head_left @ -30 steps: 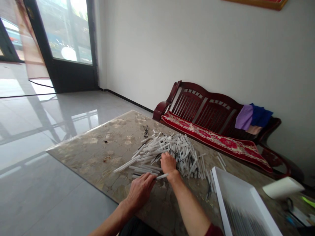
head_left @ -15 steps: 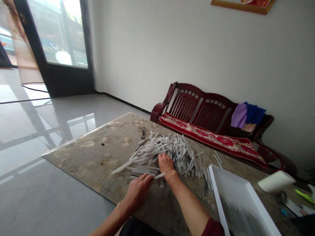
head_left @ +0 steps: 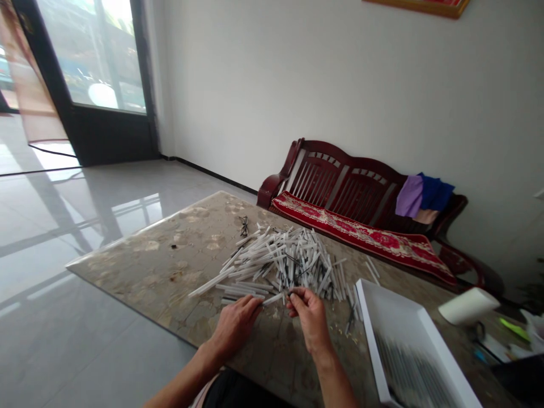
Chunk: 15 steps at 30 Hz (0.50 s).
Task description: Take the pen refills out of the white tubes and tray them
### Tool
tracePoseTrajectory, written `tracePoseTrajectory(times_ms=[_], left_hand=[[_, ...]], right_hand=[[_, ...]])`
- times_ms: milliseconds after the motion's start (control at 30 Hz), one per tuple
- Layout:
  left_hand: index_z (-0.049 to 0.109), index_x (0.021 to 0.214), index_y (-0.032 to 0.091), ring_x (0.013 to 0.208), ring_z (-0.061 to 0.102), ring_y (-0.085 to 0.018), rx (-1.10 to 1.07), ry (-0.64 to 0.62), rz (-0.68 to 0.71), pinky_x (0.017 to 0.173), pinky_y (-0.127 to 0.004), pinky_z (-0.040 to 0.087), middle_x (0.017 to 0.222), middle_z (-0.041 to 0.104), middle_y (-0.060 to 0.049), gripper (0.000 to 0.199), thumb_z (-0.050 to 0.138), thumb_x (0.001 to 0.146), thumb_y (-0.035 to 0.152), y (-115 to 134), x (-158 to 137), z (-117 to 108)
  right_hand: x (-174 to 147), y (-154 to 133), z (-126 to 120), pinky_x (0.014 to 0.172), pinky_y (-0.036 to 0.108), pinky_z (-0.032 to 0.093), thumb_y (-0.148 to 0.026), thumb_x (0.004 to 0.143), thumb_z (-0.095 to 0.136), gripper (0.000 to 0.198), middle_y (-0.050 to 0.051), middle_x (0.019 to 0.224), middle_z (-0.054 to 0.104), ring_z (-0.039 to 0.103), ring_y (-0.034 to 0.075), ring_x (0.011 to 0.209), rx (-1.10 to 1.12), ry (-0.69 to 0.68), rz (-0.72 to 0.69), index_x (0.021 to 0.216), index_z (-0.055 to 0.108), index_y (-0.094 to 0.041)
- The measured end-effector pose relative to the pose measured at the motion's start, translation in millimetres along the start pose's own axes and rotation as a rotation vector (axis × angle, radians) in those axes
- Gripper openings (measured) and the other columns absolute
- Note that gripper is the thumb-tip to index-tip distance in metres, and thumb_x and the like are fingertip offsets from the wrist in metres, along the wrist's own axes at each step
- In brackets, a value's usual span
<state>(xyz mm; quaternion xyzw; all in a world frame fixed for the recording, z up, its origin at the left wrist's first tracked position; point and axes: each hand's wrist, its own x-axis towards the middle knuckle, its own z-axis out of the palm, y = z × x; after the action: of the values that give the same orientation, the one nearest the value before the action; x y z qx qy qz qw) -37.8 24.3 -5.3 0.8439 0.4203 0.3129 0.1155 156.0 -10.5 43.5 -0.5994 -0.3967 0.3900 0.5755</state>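
A heap of thin white tubes [head_left: 255, 258] lies on the patterned tabletop, with some dark thin pieces mixed in. My left hand [head_left: 237, 324] is closed on one white tube [head_left: 273, 298], whose free end points right. Facing that end, my right hand [head_left: 311, 317] is pinched, thumb against fingers. Something small and dark shows at its fingertips, too small to name. Several greyish tubes [head_left: 244, 288] lie side by side just beyond my left hand.
At the right stands a white open box [head_left: 369, 334] holding many thin grey sticks [head_left: 414, 362]. Beyond it are a white roll [head_left: 468, 306] and a yellow-green item [head_left: 514, 328]. A dark clump [head_left: 243, 225] lies behind the heap. A wooden bench [head_left: 340, 170] backs the table [head_left: 140, 272].
My right hand has drawn back from the heap to the tube's right end, its fingers now pinched. My left hand stays in nearly the same place with the tube. The view shifted slightly.
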Motion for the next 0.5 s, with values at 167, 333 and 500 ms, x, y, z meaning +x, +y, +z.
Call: tracePoseTrajectory(times_ms=[167,333,500], left_hand=[[0.069,0.099,0.023,0.075,0.070,-0.018,0.022,-0.020,0.022,0.066,-0.023,0.050,0.087,0.073,-0.003,0.019,0.050,0.096,0.020,0.1,-0.7,-0.4],[0.069,0.099,0.023,0.074,0.069,-0.017,0.005,-0.027,0.031,0.066,-0.023,0.050,0.086,0.072,-0.003,0.019,0.050,0.095,0.019,-0.4,-0.7,1.4],[0.069,0.098,0.023,0.074,0.068,-0.017,0.026,-0.041,0.042,0.065,-0.022,0.049,0.085,0.072,-0.003,0.019,0.051,0.095,0.019,-0.7,-0.6,2.4]], right_hand=[[-4.2,-2.5,3.6,0.047,0.024,0.050,-0.046,0.061,0.079,0.036,0.004,0.069,0.072,0.065,0.017,0.059,0.016,0.037,0.039,0.079,0.073,-0.016],[-3.9,-0.2,6.3,0.047,0.024,0.050,-0.047,0.063,0.078,0.035,0.004,0.068,0.072,0.066,0.018,0.059,0.022,0.044,0.015,0.079,0.073,-0.016],[-4.0,3.8,6.8,0.047,0.024,0.051,-0.046,0.063,0.078,0.034,0.003,0.068,0.071,0.065,0.018,0.058,0.011,0.064,0.007,0.080,0.074,-0.016]])
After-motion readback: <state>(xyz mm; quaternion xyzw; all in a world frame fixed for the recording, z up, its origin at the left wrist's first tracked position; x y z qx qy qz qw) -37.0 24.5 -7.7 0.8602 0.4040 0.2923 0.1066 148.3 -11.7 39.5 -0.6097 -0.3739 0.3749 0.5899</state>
